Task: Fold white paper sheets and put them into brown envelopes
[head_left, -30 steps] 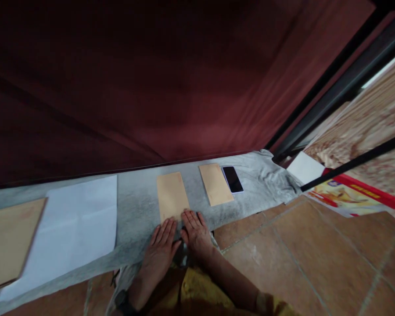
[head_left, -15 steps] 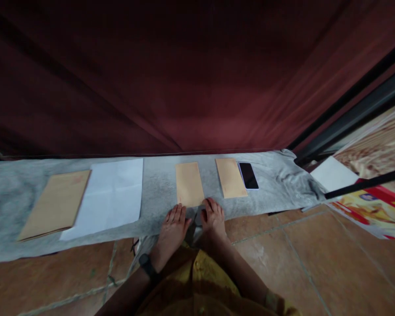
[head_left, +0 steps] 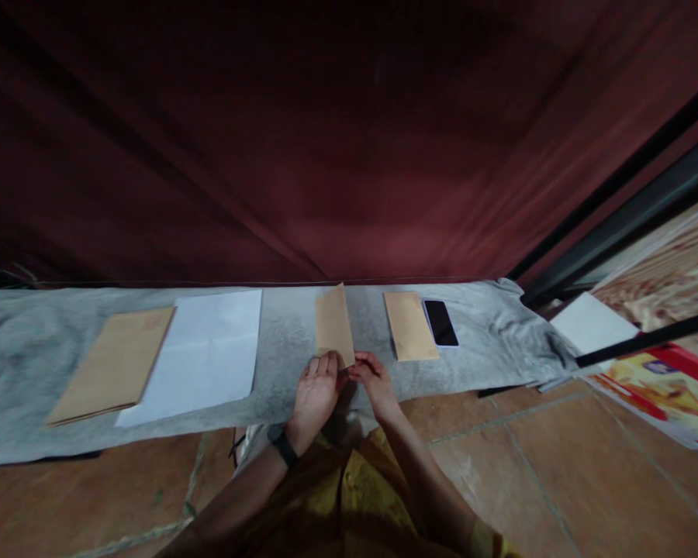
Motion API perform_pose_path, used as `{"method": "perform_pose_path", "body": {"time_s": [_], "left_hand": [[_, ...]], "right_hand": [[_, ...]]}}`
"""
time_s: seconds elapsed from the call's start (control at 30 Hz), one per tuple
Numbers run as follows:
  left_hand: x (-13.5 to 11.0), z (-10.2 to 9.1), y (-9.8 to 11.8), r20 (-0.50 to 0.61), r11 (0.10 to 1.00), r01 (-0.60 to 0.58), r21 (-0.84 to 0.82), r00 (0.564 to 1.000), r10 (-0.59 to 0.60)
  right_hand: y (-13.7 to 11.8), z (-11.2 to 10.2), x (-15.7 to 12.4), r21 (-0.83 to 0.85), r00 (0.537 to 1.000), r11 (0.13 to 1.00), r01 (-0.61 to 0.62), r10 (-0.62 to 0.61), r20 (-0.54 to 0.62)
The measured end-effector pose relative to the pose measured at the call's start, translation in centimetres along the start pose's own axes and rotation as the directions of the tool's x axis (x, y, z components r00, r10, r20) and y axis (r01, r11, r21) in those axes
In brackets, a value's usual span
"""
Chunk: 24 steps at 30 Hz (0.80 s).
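A small brown paper envelope [head_left: 333, 322] is in front of me, slightly raised and tilted over the cloth, with its far right corner sticking up. My left hand [head_left: 317, 391], with a dark watch on its wrist, grips the near edge, its fingers lying over the paper and the thumb hidden below. My right hand [head_left: 375, 384] pinches the near right corner between curled fingertips. To the right lies a second brown envelope [head_left: 410, 327], flat and apart from my hands.
A phone [head_left: 440, 323] lies beside the second envelope. On the left a stack of larger brown envelopes [head_left: 116, 360] overlaps white paper [head_left: 203, 353]. Grey cloth [head_left: 291, 310] covers the narrow table; a dark red curtain [head_left: 349, 194] hangs behind. Black bars [head_left: 622, 194] and a printed box [head_left: 668, 384] stand right.
My fingers have gone from resting at the envelope's near edge to gripping it. The envelope has risen off the cloth and tilted. The view has shifted slightly.
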<state>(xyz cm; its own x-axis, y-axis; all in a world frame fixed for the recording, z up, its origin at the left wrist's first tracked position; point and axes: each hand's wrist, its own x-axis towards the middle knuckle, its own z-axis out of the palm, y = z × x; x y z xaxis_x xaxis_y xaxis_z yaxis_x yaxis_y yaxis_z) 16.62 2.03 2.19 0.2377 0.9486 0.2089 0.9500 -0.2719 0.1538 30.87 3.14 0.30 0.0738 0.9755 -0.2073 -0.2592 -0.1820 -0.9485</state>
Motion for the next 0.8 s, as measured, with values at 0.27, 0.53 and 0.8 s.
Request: {"method": "perform_pose_path", "body": {"time_s": [0.27, 0.53, 0.8], "left_hand": [[1.8, -1.8, -2.2, 0.073, 0.645, 0.400, -0.651, 0.879, -0.472], [0.2, 0.9, -1.1, 0.574, -0.521, 0.302, -0.799, 0.640, -0.510], [-1.4, 2.1, -0.7, 0.655, -0.464, 0.483, -0.743, 0.669, -0.352]], "right_hand": [[0.2, 1.1, -0.3, -0.094, 0.997, 0.993, 0.073, -0.073, 0.005], [2.2, 1.4, -0.2, 0.007, 0.993, 0.993, -0.121, 0.121, -0.008], [2.6, 0.7, 0.6, -0.016, 0.985, 0.987, -0.157, 0.156, -0.069]]}}
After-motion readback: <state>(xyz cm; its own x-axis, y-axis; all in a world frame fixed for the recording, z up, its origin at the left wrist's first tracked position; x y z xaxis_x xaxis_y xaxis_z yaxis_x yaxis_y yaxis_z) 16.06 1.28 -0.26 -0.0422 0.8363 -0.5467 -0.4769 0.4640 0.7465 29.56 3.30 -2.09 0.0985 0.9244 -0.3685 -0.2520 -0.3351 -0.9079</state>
